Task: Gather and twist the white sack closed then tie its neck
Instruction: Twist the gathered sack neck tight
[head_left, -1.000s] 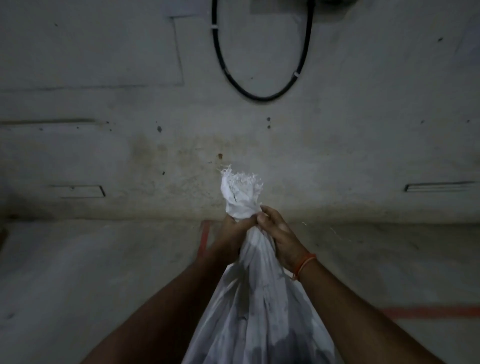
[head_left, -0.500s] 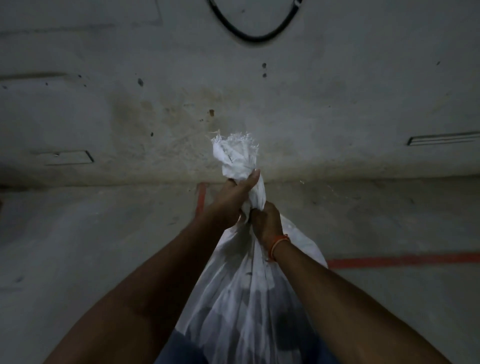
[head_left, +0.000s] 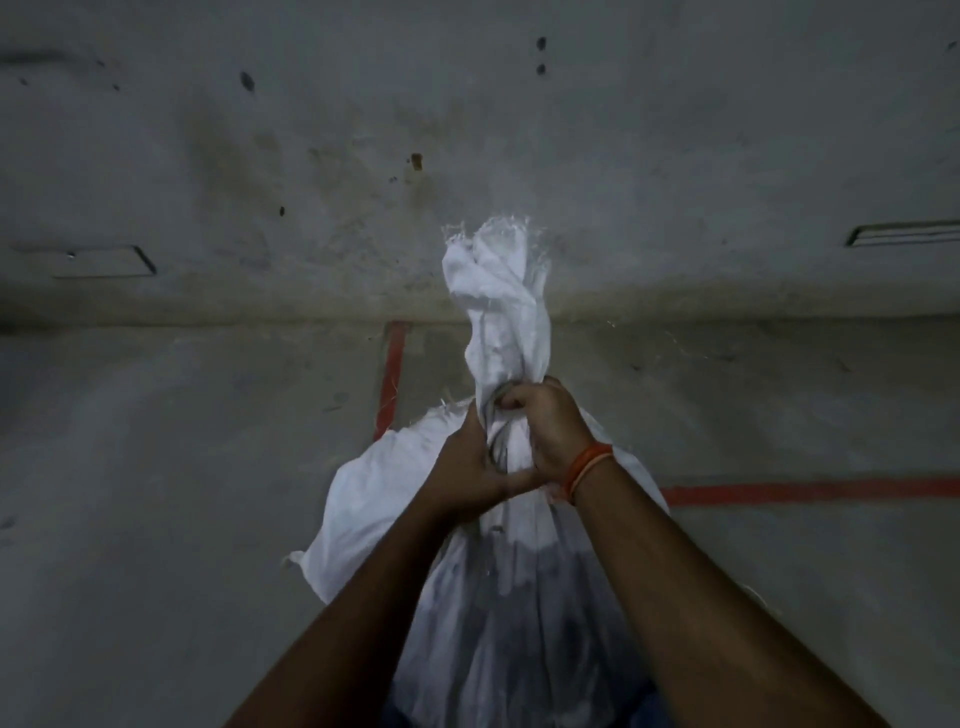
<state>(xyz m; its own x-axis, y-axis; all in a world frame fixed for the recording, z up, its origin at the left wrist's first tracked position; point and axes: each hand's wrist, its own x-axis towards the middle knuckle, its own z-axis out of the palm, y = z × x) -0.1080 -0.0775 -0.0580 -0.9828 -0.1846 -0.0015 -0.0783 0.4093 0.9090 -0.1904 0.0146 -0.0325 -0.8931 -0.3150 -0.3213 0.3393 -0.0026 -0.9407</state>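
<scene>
White sack (head_left: 498, 597): standing upright on the concrete floor (head_left: 182, 493), close to the foot of the wall (head_left: 311, 130), between the person's forearms. Its mouth is gathered into a twisted neck (head_left: 506, 343) that rises above both hands and ends in a frayed, ragged edge. Below the grip the cloth spreads out wide, and one corner juts out toward the left.

Right hand (head_left: 545, 426): closed around the neck from the right side, fingers curled over the front of the bunched cloth. An orange thread band (head_left: 587, 465) sits on its wrist.

Left hand (head_left: 467, 467): pressed against the neck from the left, just below the right hand, thumb lying across the cloth and touching the right wrist; it grips the gathered fabric.

A dark cord or shadowed fold shows between the two hands; which it is cannot be told.

Surroundings: red painted lines (head_left: 805, 491) on the floor, one running toward the wall left of the sack, one running off right. The wall is stained and pitted.
</scene>
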